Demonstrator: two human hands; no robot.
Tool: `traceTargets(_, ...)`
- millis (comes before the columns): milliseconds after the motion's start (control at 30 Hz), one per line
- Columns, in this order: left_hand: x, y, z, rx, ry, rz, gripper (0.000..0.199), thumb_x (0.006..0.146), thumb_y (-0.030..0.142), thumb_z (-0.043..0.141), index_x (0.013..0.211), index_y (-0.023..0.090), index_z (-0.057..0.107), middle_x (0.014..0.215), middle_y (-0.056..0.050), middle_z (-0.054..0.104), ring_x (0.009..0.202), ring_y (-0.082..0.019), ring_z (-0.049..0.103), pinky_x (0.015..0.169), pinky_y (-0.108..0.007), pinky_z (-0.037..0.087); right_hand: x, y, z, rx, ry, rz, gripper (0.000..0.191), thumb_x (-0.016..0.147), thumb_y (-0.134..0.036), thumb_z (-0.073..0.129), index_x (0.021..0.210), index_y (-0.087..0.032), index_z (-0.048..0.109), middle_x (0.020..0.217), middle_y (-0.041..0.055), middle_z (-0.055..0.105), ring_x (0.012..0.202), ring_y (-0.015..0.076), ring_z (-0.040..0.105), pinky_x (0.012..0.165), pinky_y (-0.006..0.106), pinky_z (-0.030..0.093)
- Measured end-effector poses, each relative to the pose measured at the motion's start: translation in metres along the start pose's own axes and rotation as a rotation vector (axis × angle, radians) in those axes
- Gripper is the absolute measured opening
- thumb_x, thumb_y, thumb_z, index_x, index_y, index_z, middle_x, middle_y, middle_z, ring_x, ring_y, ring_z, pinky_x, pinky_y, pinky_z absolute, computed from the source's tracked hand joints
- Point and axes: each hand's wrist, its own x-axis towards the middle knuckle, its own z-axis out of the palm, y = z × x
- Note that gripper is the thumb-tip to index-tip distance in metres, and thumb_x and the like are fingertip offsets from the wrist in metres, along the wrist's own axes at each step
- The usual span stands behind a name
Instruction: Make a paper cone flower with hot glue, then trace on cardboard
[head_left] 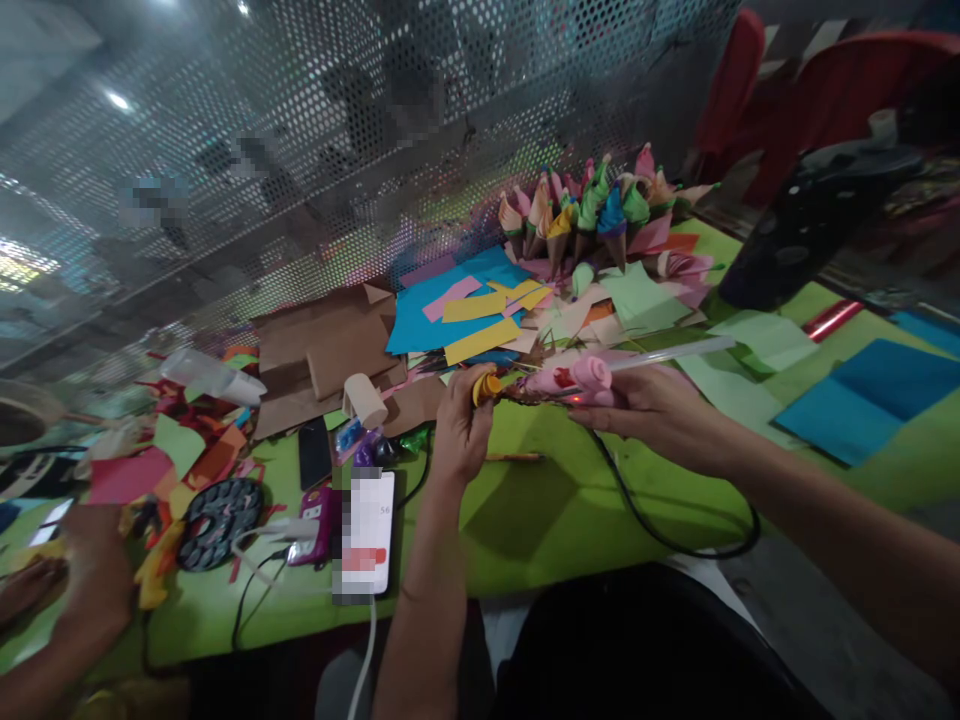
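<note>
My left hand (463,428) is closed, with a small yellow rolled paper piece (486,388) pinched at its fingertips. My right hand (660,412) is wrapped round a pink hot glue gun (566,378). A long clear glue stick (690,349) sticks out of the gun's rear, and a small red light glows on its side. The gun's nozzle end points left, close to the yellow piece; whether they touch is hard to see. Beneath the hands, a thin brown stick (515,457) lies on the green tabletop (517,520).
Paper ice-cream cones (592,215) stand at the back. Coloured paper sheets (450,300) cover the middle. A black cable (637,510) loops at right, near a dark tumbler (802,230). A phone (367,535) lies at left; beyond it is another person's arm (90,580).
</note>
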Motion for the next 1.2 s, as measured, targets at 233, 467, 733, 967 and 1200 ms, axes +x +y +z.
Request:
traceTargets(233, 0.0, -0.001, 0.0, -0.01, -0.003, 0.005, 0.031, 0.101, 0.037, 0.041, 0.127, 0.026, 0.054, 0.117, -0.007, 0.062, 0.108, -0.02, 0.058, 0.095, -0.035, 0.047, 0.002, -0.003, -0.003, -0.031, -0.005, 0.031, 0.05, 0.08, -0.06, 0.059, 0.056, -0.022, 0.036, 0.054, -0.003, 0.037, 0.051, 0.0119, 0.035, 0.05, 0.029, 0.02)
traceTargets(467, 0.0, 0.0, -0.001, 0.004, 0.004, 0.003, 0.03, 0.101, 0.035, 0.042, 0.127, 0.028, 0.055, 0.118, -0.007, 0.063, 0.11, -0.021, 0.059, 0.096, -0.035, 0.047, -0.001, -0.004, -0.001, 0.012, -0.03, 0.008, 0.049, 0.082, -0.059, 0.059, 0.056, -0.022, 0.04, 0.055, -0.0025, 0.038, 0.053, 0.0124, 0.037, 0.05, 0.028, 0.024)
traceTargets(733, -0.001, 0.0, 0.0, 0.014, -0.011, 0.0, 0.034, 0.102, 0.039, 0.04, 0.13, 0.026, 0.053, 0.119, -0.008, 0.062, 0.11, -0.021, 0.058, 0.096, -0.036, 0.047, -0.003, -0.01, 0.002, 0.163, -0.123, 0.059, 0.045, 0.079, -0.06, 0.058, 0.059, -0.022, 0.046, 0.059, -0.003, 0.038, 0.054, 0.0118, 0.034, 0.051, 0.027, 0.026)
traceTargets(967, -0.002, 0.001, -0.001, 0.005, -0.022, -0.003, 0.035, 0.102, 0.042, 0.038, 0.13, 0.027, 0.053, 0.121, -0.008, 0.062, 0.115, -0.022, 0.057, 0.1, -0.037, 0.046, -0.005, -0.008, 0.007, 0.281, -0.125, 0.086, 0.048, 0.077, -0.063, 0.064, 0.061, -0.022, 0.046, 0.059, -0.0029, 0.04, 0.054, 0.0117, 0.034, 0.05, 0.026, 0.026)
traceTargets(1200, -0.002, 0.0, 0.0, -0.041, -0.003, -0.019, 0.034, 0.102, 0.042, 0.04, 0.13, 0.03, 0.054, 0.125, -0.007, 0.062, 0.116, -0.022, 0.058, 0.103, -0.04, 0.045, -0.006, -0.002, 0.007, 0.264, -0.092, 0.072, 0.053, 0.077, -0.068, 0.064, 0.06, -0.022, 0.046, 0.058, -0.003, 0.039, 0.054, 0.0118, 0.034, 0.049, 0.026, 0.025)
